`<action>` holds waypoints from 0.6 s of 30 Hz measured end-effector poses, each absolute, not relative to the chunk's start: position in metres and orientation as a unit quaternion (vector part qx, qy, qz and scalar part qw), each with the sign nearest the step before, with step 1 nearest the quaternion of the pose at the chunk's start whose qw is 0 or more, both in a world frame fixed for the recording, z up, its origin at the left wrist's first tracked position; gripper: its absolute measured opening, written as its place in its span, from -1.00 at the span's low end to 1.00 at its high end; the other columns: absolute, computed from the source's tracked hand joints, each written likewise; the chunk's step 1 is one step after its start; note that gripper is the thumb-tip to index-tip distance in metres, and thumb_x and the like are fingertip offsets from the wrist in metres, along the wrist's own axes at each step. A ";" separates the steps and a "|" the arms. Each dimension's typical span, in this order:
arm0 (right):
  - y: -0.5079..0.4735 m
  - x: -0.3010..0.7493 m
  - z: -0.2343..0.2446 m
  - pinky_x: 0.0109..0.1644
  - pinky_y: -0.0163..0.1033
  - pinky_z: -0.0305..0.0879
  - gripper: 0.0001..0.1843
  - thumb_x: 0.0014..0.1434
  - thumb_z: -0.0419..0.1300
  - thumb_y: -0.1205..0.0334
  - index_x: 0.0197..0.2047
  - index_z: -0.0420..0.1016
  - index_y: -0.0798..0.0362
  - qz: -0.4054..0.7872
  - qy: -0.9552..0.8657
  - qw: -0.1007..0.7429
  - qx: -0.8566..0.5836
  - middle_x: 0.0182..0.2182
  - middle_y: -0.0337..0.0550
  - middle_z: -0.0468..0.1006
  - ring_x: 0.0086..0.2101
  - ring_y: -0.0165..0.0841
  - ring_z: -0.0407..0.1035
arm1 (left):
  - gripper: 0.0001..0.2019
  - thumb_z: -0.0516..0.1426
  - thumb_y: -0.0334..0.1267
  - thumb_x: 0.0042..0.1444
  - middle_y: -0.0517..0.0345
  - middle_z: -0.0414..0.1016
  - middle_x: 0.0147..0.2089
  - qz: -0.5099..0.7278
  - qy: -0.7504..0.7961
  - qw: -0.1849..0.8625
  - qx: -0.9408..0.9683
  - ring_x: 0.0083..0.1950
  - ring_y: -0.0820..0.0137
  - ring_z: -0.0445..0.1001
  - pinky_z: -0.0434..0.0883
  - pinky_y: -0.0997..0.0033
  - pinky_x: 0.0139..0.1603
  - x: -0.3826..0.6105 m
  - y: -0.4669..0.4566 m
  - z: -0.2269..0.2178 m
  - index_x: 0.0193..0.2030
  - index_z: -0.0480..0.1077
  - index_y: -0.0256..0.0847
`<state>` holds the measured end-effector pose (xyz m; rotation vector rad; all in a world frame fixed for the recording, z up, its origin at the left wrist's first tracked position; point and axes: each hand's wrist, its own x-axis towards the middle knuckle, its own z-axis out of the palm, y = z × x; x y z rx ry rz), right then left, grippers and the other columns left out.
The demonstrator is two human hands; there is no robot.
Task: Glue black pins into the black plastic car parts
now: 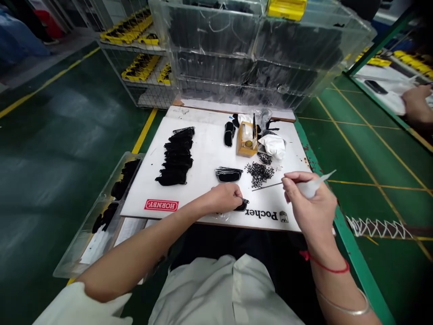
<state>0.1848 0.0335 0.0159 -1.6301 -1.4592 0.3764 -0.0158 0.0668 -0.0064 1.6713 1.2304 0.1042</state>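
Observation:
My left hand is closed on a small black plastic part near the front edge of the white board. My right hand pinches a white dropper-like applicator with a thin needle tip pointing left toward the part. Just beyond my left hand lies another black part. A heap of small dark pins lies between the hands and the far items.
A long row of stacked black parts lies on the board's left. A yellow box, white cloth and plastic bag sit at the back. A clear tray of black parts stands left; clear bins behind. Another person's hand at right.

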 end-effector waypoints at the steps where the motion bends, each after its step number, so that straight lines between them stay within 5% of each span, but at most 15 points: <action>1: 0.026 0.184 0.013 -0.34 -0.24 0.33 -0.78 0.12 0.24 0.09 -0.20 0.50 0.01 0.160 -0.592 0.435 -0.660 -0.44 -0.22 0.50 -0.49 -0.39 0.36 | -0.85 0.05 -0.28 -0.04 0.17 0.51 -0.33 0.043 0.509 0.504 0.696 -0.36 0.41 0.42 0.29 0.50 -0.40 -0.016 0.067 -0.007 -0.33 0.41 -0.19; 18: 0.010 0.171 0.003 -0.18 -0.18 0.37 -0.88 0.18 0.18 0.18 -0.22 0.48 -0.01 0.136 -0.681 0.399 -0.599 -0.32 -0.19 0.53 -0.33 -0.32 0.42 | -0.85 0.07 -0.26 -0.04 0.14 0.52 -0.30 0.049 0.507 0.493 0.705 -0.29 0.37 0.44 0.32 0.45 -0.30 -0.013 0.067 -0.012 -0.34 0.42 -0.19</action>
